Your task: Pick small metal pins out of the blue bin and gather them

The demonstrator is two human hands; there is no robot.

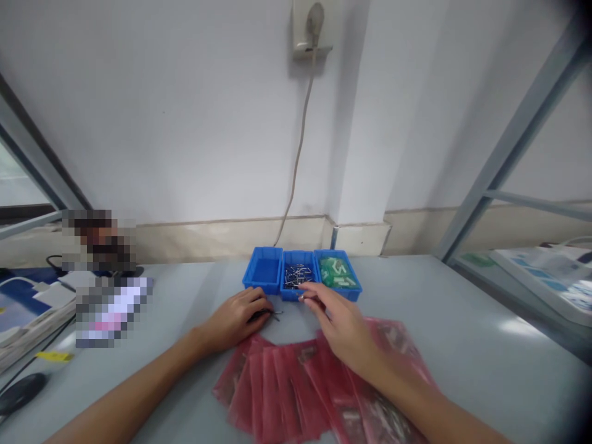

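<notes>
My left hand [241,313] rests on the table with its fingers curled around a few thin metal screws [276,313], whose ends stick out past the fingertips. At the front edge of the middle blue bin [290,296], my right hand [345,327] pinches a small shiny piece that looks like one more screw. That bin holds many loose screws [298,274]. Below both hands, red translucent bags [272,388] lie fanned out in an overlapping row, some with metallic-looking contents. My right wrist and forearm pass over the bags on the right and hide part of them.
A blue bin [250,283] with nothing visible inside stands left of the screws; another bin [354,295] holds a green bag of white pieces [337,271]. Leftward lie a blurred-out phone [115,308], a yellow scrap [54,356] and a black mouse [22,393]. A cable [303,129] hangs behind.
</notes>
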